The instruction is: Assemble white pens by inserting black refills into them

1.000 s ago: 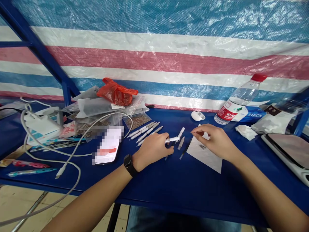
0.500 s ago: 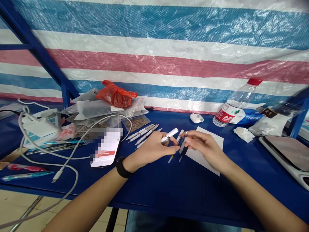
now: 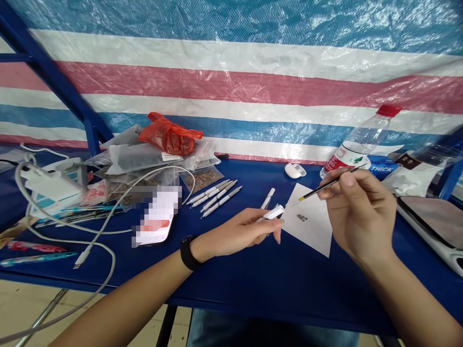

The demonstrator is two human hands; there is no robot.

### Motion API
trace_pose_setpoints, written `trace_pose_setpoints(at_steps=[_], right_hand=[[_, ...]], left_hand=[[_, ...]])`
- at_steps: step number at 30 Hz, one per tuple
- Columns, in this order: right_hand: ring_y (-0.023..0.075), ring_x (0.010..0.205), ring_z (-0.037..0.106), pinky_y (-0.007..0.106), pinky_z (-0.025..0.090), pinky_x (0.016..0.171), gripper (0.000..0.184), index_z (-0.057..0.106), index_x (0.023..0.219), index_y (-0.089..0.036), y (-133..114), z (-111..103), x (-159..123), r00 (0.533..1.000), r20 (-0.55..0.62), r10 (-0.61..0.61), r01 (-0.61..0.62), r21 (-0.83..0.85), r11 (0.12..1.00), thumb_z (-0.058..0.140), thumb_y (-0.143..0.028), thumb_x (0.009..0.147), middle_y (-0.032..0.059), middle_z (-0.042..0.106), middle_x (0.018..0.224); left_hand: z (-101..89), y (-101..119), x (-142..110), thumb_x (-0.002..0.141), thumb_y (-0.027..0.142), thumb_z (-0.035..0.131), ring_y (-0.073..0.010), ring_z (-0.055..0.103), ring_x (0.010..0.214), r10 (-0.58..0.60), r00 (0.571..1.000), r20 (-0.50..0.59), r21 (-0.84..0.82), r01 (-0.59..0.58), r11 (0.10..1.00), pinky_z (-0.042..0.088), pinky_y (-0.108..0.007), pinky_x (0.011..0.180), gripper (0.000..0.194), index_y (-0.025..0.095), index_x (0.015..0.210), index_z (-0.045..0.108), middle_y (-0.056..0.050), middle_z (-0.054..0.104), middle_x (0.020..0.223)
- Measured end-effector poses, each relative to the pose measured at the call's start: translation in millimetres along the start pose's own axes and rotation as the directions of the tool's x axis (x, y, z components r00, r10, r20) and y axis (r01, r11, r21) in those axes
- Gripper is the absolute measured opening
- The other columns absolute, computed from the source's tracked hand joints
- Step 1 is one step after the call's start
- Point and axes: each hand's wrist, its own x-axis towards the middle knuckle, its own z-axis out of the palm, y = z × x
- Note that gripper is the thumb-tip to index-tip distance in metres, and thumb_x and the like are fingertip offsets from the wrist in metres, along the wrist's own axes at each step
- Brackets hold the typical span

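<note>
My left hand [image 3: 249, 230] is closed around a white pen barrel [image 3: 274, 212], whose end sticks out past my fingertips. My right hand [image 3: 356, 207] is raised above the table and pinches a thin dark pen refill [image 3: 327, 185] with a yellowish tip pointing left and down. Below it lies a white sheet of paper [image 3: 311, 229] with a few tiny metal springs [image 3: 301, 217] on it. Another white pen piece [image 3: 268, 198] lies on the blue table [image 3: 253, 274] just beyond my left hand. A row of several white pens [image 3: 217, 194] lies further left.
A phone [image 3: 156, 218] and white cables [image 3: 90, 241] lie at the left, with plastic bags and a red bag [image 3: 169, 136] behind. A water bottle [image 3: 358, 144], an earbud case [image 3: 294, 169], a crumpled tissue and a tablet [image 3: 434, 226] are at the right. Coloured pens [image 3: 36, 253] lie at the far left.
My right hand has lifted the refill up and to the right, away from my left hand. My left hand has stayed low with the white barrel. The camera tilted slightly.
</note>
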Motion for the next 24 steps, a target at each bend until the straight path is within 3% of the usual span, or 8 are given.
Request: trace_pose_setpoints(at_steps=[4,9,14,16,19,22,24], right_hand=[[0.0141,0.060,0.060,0.034,0.055,0.063,0.031,0.066,0.071,-0.026,2.0,-0.2,-5.2,0.995,0.073,0.063,-0.056,-0.087,0.995,0.081,-0.050,0.082,0.0007,0.068,0.081],[0.0178,0.069,0.065,0.036,0.059,0.071,0.030,0.064,0.074,-0.026,4.8,-1.2,-10.0,0.986,0.168,0.017,0.020,-0.215,0.976,0.075,-0.049,0.089,0.0019,0.069,0.080],[0.0198,0.078,0.070,0.032,0.058,0.070,0.032,0.070,0.075,-0.023,7.3,6.6,-15.1,0.889,0.421,0.181,-0.055,-0.294,0.954,0.069,-0.049,0.093,0.0057,0.074,0.085],[0.0190,0.078,0.069,0.032,0.057,0.070,0.030,0.073,0.081,-0.023,7.9,-1.8,-5.8,0.848,0.470,0.245,-0.091,-0.326,0.941,0.071,-0.051,0.091,0.0059,0.076,0.091],[0.0189,0.071,0.067,0.033,0.056,0.066,0.041,0.073,0.114,-0.027,6.1,-28.6,16.7,0.799,0.508,0.323,-0.091,-0.428,0.899,0.069,-0.060,0.090,0.0043,0.075,0.087],[0.0203,0.070,0.065,0.032,0.053,0.062,0.042,0.074,0.101,-0.026,1.9,-53.3,32.6,0.840,0.423,0.341,-0.015,-0.609,0.793,0.071,-0.065,0.085,0.0041,0.072,0.081],[0.0207,0.070,0.065,0.032,0.051,0.061,0.040,0.074,0.091,-0.025,0.3,-60.4,35.0,0.828,0.431,0.360,0.063,-0.709,0.703,0.068,-0.065,0.087,0.0050,0.074,0.084]], left_hand=[[0.8,-0.5,0.8,0.102,0.050,0.048,-0.0090,0.029,0.052,-0.007,1.000,0.030,-0.007,0.007,1.000,0.023,-0.025,0.051,0.042,0.016,0.081,0.061,0.007,0.031,0.058],[0.8,-0.8,0.8,0.102,0.049,0.046,-0.0090,0.028,0.052,0.004,1.000,0.025,-0.021,-0.004,1.000,0.021,-0.026,0.052,0.043,0.016,0.078,0.058,0.007,0.030,0.057],[3.1,-2.4,2.7,0.101,0.052,0.046,-0.0085,0.030,0.051,-0.041,0.999,0.010,-0.029,0.041,0.999,0.024,-0.026,0.052,0.044,0.018,0.073,0.048,0.006,0.035,0.059],[3.7,-1.2,3.7,0.101,0.052,0.044,-0.0087,0.031,0.051,-0.042,0.999,-0.032,-0.010,0.042,0.999,0.025,-0.026,0.053,0.045,0.019,0.071,0.044,0.006,0.036,0.059],[3.1,1.9,3.9,0.104,0.050,0.037,-0.0102,0.034,0.051,0.001,0.991,-0.134,0.052,0.006,0.999,0.032,-0.027,0.058,0.047,0.020,0.069,0.042,0.006,0.035,0.054],[1.3,2.5,3.5,0.106,0.050,0.034,-0.0114,0.037,0.053,0.025,0.980,-0.198,0.105,-0.004,0.994,0.036,-0.027,0.063,0.050,0.020,0.067,0.040,0.005,0.036,0.052],[0.2,0.6,4.2,0.106,0.052,0.033,-0.0119,0.039,0.054,0.025,0.977,-0.211,0.124,0.002,0.992,0.038,-0.027,0.064,0.051,0.020,0.066,0.039,0.004,0.038,0.052]])
